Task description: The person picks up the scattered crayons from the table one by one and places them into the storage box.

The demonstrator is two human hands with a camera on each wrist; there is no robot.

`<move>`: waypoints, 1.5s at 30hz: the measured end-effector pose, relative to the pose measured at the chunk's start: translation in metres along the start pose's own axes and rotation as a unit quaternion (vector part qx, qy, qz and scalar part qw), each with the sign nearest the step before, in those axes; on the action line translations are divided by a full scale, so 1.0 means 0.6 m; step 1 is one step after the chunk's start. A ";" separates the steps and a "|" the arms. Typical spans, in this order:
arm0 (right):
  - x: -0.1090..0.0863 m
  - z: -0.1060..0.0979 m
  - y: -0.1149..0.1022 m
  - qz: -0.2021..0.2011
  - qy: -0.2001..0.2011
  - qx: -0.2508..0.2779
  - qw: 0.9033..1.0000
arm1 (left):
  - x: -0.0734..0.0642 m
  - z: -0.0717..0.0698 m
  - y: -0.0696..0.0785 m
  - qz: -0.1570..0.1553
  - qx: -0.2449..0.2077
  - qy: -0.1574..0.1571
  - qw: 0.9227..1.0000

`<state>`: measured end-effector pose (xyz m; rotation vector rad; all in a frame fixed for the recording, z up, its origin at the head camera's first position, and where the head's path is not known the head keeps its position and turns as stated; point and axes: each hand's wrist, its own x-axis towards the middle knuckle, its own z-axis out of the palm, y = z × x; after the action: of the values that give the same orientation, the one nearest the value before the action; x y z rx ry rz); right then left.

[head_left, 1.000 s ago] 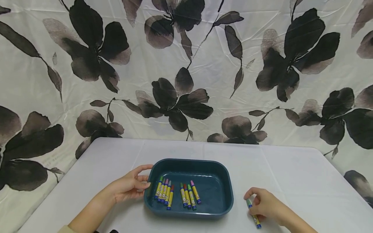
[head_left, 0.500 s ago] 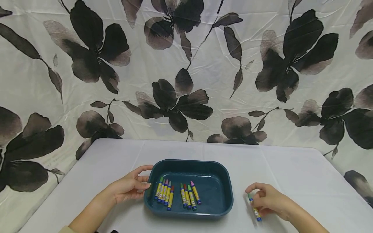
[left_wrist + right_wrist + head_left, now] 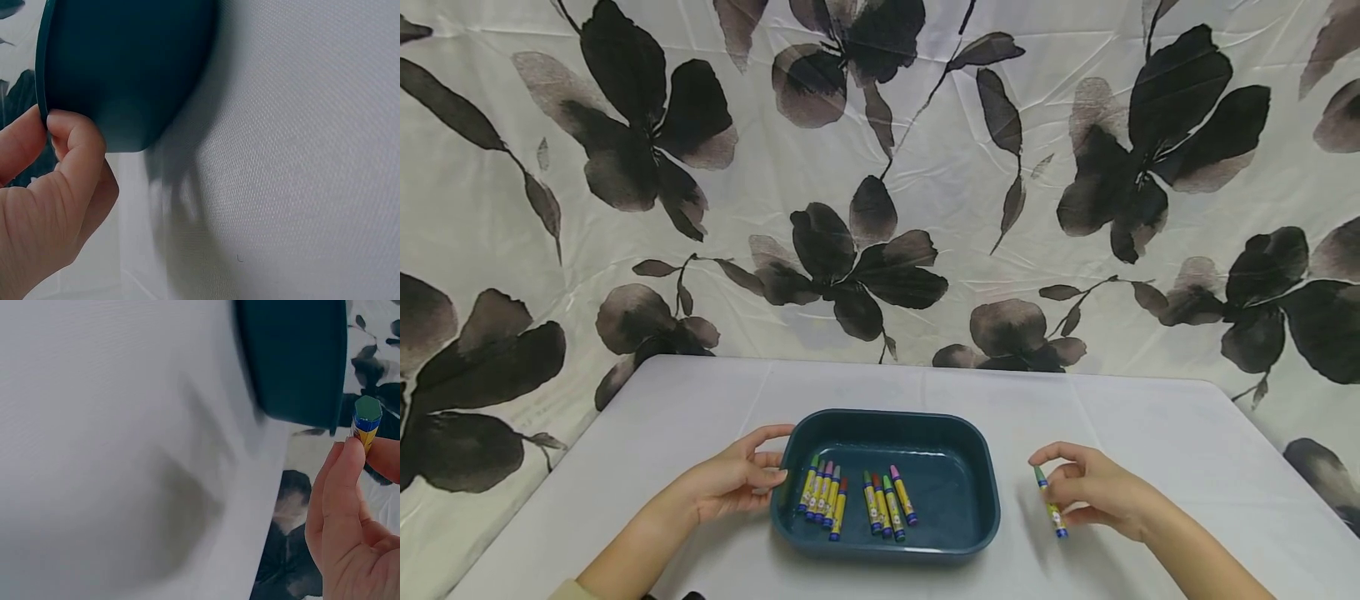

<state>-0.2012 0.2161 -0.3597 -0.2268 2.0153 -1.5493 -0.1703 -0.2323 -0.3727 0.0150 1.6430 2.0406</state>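
Observation:
A dark teal rectangular tray [image 3: 962, 492] sits on the white table, holding several crayons in two groups. The left group [image 3: 820, 496] lies by the tray's left wall; the other crayons [image 3: 887, 504] lie near its middle. My left hand [image 3: 737, 475] pinches the tray's left rim between thumb and fingers, and the left wrist view shows this hand [image 3: 56, 181] at the rim's edge. To the right of the tray, my right hand [image 3: 1097, 492] pinches a green crayon [image 3: 1051, 504] in a yellow wrapper with blue ends, raised above the table. The right wrist view shows the crayon's green end [image 3: 367, 409].
The white-covered table [image 3: 1187, 467] extends around the tray. Behind its far edge hangs a white cloth [image 3: 985, 192] printed with dark flowers. A small black object [image 3: 694, 596] peeks in at the bottom edge, left of the tray.
My right hand has lifted the green crayon off the table and moved it slightly up and away from me. My left hand, the tray and the crayons in it stay where they were.

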 end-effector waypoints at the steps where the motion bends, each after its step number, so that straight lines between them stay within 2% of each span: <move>1: 0.001 0.000 -0.003 -0.003 -0.001 0.001 1.000 | 0.000 0.000 0.000 0.000 -0.001 0.000 1.000; 12: 0.013 0.012 -0.033 -0.022 -0.015 0.022 0.999 | -0.001 0.000 0.000 -0.001 0.000 -0.001 1.000; 26: 0.044 0.060 -0.065 -0.053 -0.035 0.043 0.997 | 0.001 0.001 0.000 -0.002 0.007 0.005 1.000; 38: 0.075 0.102 -0.080 -0.059 -0.030 0.056 0.996 | 0.004 -0.001 0.001 0.002 0.007 0.005 1.000; 45: 0.090 0.126 -0.076 -0.041 -0.025 0.072 0.996 | 0.004 -0.003 -0.002 0.000 -0.001 0.002 1.000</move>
<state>-0.2139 0.1142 -0.3476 -0.2923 1.8678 -1.7137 -0.1725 -0.2331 -0.3748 0.0085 1.6427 2.0438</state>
